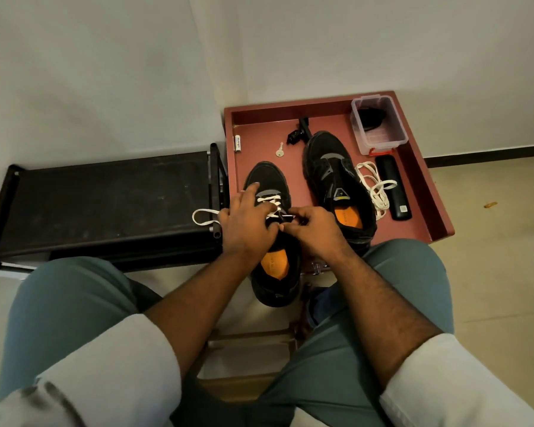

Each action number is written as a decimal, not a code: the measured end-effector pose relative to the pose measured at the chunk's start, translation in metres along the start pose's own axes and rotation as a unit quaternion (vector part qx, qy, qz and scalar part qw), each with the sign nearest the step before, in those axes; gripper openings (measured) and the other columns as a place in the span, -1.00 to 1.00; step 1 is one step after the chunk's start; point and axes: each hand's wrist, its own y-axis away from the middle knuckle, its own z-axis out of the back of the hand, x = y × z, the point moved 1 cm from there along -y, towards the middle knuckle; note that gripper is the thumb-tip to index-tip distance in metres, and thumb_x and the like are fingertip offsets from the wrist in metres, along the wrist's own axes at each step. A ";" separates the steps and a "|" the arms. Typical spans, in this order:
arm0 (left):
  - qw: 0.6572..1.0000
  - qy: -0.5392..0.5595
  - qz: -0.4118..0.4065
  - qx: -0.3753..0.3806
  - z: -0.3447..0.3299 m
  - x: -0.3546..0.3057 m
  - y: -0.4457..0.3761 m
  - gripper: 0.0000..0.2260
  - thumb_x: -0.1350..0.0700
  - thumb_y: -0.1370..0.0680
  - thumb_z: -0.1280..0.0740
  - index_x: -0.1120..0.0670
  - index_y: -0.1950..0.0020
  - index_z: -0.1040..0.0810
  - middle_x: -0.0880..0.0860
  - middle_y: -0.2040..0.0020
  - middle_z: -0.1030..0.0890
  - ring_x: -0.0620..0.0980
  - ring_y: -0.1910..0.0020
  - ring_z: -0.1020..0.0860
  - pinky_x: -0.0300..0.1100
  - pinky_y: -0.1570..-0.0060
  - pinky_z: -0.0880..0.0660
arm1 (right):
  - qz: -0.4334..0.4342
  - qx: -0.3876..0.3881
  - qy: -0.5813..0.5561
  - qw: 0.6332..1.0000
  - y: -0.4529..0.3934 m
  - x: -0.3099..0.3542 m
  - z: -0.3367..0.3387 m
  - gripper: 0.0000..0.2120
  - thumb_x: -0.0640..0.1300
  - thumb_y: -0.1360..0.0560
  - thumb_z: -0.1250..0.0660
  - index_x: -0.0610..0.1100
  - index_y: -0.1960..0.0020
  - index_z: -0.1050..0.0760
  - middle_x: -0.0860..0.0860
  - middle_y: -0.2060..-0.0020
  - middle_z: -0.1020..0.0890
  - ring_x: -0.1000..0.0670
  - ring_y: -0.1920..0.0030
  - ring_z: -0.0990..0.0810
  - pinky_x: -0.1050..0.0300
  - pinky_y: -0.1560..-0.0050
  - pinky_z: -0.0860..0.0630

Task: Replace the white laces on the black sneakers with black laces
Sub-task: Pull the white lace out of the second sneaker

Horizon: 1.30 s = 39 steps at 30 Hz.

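Observation:
A black sneaker (270, 177) with an orange insole lies at the front left of the red tray (430, 192), its heel hanging over the edge. A white lace (270, 200) crosses its upper eyelets, and one end loops out to the left over the rack. My left hand (244, 224) rests on the sneaker's tongue area, fingers spread over the lace. My right hand (313, 229) pinches the white lace at the right eyelets. The second black sneaker (333, 174) stands to the right without a lace. A loose white lace (376, 189) lies coiled beside it.
A black fabric rack (105, 198) stands left of the tray. On the tray lie a key (279, 150), a small white tube (237, 143), a black clip-like object (298, 134), a long black case (393, 186) and a clear plastic box (378, 124) with dark contents. My knees frame the lower view.

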 end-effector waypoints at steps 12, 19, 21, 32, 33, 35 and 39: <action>0.979 0.142 0.079 -0.125 0.008 0.026 -0.004 -0.87 0.13 -0.55 -0.32 0.12 0.04 -0.65 0.02 -0.25 -0.55 0.09 -0.28 -0.42 -0.05 -0.13 -0.31 | 0.018 -0.003 0.025 1.000 0.005 0.004 -0.003 -0.66 -0.11 -0.52 -0.40 -0.15 -0.27 -0.56 -0.06 0.05 -0.69 0.04 0.03 -0.63 0.13 -0.11 -0.58; 0.998 0.067 -0.018 0.000 -0.002 0.018 -0.004 -0.72 0.02 -0.51 -0.39 0.03 -0.20 -0.58 0.03 -0.42 -0.39 0.09 -0.40 -0.30 0.16 -0.27 -0.39 | 0.004 -0.037 0.004 0.999 0.004 0.002 -0.004 -0.62 -0.14 -0.45 -0.48 -0.14 -0.25 -0.57 -0.01 0.14 -0.66 0.06 0.09 -0.63 0.23 0.01 -0.59; 0.999 0.043 -0.022 0.025 -0.004 0.008 -0.007 -0.68 0.03 -0.50 -0.40 0.04 -0.24 -0.56 0.04 -0.48 -0.30 0.10 -0.46 -0.23 0.19 -0.28 -0.41 | 0.010 -0.040 0.014 0.999 0.004 0.001 -0.005 -0.67 -0.14 -0.46 -0.47 -0.15 -0.21 -0.60 0.02 0.10 -0.66 0.12 0.09 -0.61 0.28 0.02 -0.57; 0.988 -0.134 -0.076 0.029 -0.007 -0.001 -0.018 -0.74 0.09 -0.61 -0.26 0.10 -0.27 -0.54 0.05 -0.43 -0.36 0.10 -0.40 -0.31 0.13 -0.29 -0.38 | 0.048 -0.009 0.088 0.995 0.001 0.001 -0.008 -0.70 -0.16 -0.57 -0.32 -0.14 -0.29 -0.56 -0.05 -0.06 -0.57 0.02 -0.07 -0.53 0.32 0.00 -0.37; 0.989 -0.125 -0.078 0.021 -0.007 0.001 -0.019 -0.77 0.10 -0.61 -0.26 0.10 -0.25 -0.55 0.05 -0.38 -0.41 0.09 -0.36 -0.36 0.13 -0.27 -0.40 | 0.048 -0.011 0.089 0.995 0.000 0.001 -0.008 -0.70 -0.16 -0.57 -0.32 -0.14 -0.29 -0.56 -0.05 -0.06 -0.57 0.02 -0.08 -0.53 0.30 -0.01 -0.36; 0.996 -0.044 -0.070 -0.015 -0.002 0.007 -0.018 -0.85 0.12 -0.61 -0.27 0.11 -0.12 -0.57 0.06 -0.20 -0.52 0.07 -0.18 -0.46 0.08 -0.16 -0.47 | 0.049 -0.017 0.092 0.994 0.000 0.000 -0.008 -0.70 -0.15 -0.57 -0.32 -0.12 -0.30 -0.56 -0.04 -0.05 -0.57 0.03 -0.06 -0.53 0.29 -0.01 -0.36; 0.958 0.201 0.110 -0.174 0.016 0.041 -0.016 -0.93 0.18 -0.60 -0.27 0.12 -0.03 -0.54 0.07 -0.02 -0.55 0.05 0.00 -0.55 -0.20 0.11 -0.48 | 0.056 -0.023 0.103 0.993 0.002 0.000 -0.006 -0.68 -0.14 -0.56 -0.34 -0.11 -0.31 -0.54 -0.05 -0.08 -0.57 0.03 -0.05 -0.54 0.19 -0.11 -0.46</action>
